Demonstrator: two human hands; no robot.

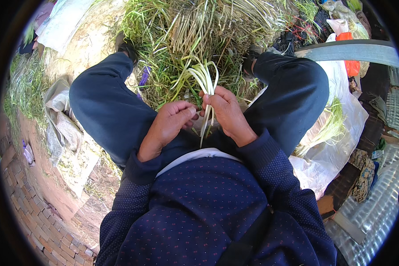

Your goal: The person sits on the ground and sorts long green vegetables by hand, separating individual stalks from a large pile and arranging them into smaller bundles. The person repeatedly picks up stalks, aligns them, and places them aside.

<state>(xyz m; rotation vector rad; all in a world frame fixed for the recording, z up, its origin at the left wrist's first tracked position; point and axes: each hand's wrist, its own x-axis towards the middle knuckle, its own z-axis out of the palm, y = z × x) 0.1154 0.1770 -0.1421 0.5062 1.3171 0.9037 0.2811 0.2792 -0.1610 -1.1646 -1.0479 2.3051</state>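
Note:
A small bunch of long, pale white-green shoots point(202, 73) is held upright between my legs by my right hand point(227, 114), thumb and fingers wrapped round the stalks, whose thin lower ends hang down toward my lap. My left hand point(168, 125) is just left of the bunch, lower down, its fingers curled and thumb meeting the fingertips; I cannot make out whether anything is pinched there. Beyond both hands lies a big heap of green and dry stalks point(199, 22) on the ground, between my feet.
A bundle of pale shoots point(321, 133) lies on plastic sheeting point(350, 117) at right, near an orange bag point(351, 64), a curved metal band point(350, 52) and corrugated sheeting point(368, 208). At left are a grey sack point(60, 106), loose greens point(24, 88) and brick paving point(35, 213).

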